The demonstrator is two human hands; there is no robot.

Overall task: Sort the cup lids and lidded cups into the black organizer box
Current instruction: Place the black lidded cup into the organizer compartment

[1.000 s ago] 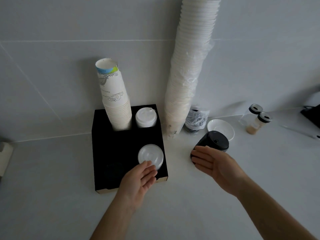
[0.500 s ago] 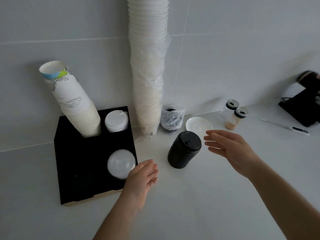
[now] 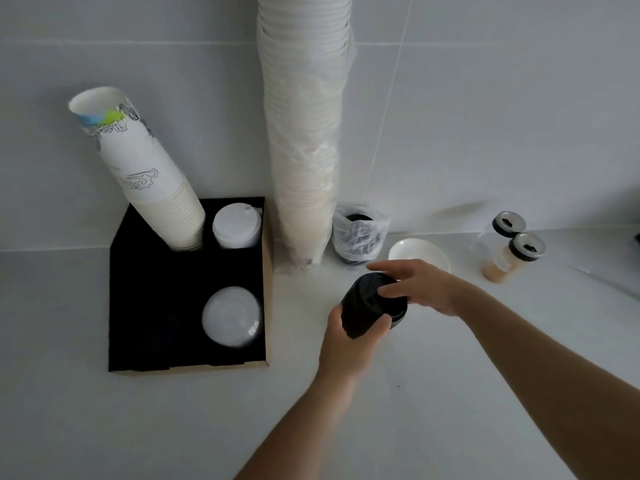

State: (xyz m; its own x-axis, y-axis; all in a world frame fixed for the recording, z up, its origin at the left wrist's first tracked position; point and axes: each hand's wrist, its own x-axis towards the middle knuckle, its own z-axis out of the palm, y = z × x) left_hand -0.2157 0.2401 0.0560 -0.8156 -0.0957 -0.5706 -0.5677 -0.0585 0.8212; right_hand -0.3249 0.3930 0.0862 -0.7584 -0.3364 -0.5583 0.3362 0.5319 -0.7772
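My left hand (image 3: 349, 337) gripped the black lidded cup (image 3: 369, 306) while my right hand (image 3: 424, 289) pinched its lid; next, I judged, into the black organizer box (image 3: 156, 271), 1 dark front-left slot.

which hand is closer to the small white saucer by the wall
Right. The right hand lies just in front of the white saucer, its fingers on the lid of the black cup. The left hand grips the cup's side, further from the saucer.

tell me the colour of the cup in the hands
Black, lid included; the cup shows in the head view.
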